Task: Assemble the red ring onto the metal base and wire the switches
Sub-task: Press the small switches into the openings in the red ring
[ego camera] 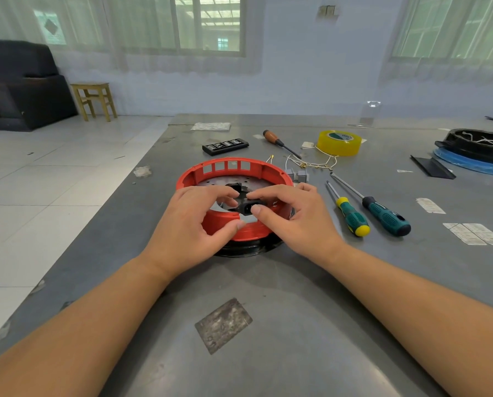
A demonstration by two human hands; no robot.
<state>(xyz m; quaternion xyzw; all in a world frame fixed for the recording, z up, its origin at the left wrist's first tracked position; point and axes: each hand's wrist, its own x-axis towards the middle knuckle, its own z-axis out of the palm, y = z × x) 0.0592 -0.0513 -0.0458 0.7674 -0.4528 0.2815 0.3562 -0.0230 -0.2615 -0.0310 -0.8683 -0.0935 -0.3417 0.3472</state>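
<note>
At the centre of the frame the red ring (233, 179) is seen seated on the metal base (248, 247), of which only a dark rim shows below the ring's near wall. Inside the ring a perforated metal plate (210, 183) with a dark central opening is visible. A small black socket part (246, 207) is held at the ring's near wall: it is pinched by the right hand (294, 216) between thumb and forefinger, while the left hand (188, 222) is curled over the rim, its thumb pressed on the ring's outer wall and its fingertips touching the part. How the part sits in the wall is hidden by the fingers.

Just right of the ring, two small grey switches (298, 175) and thin wires (311, 164) lie on the grey table (268, 353). At the right edge, a black round housing (474, 144) holding white wires is cut off by the frame; it rests on a blue ring (468, 164). A bit case (225, 146) with small bits is seen above the red ring; its contents are too small to be made out.
</note>
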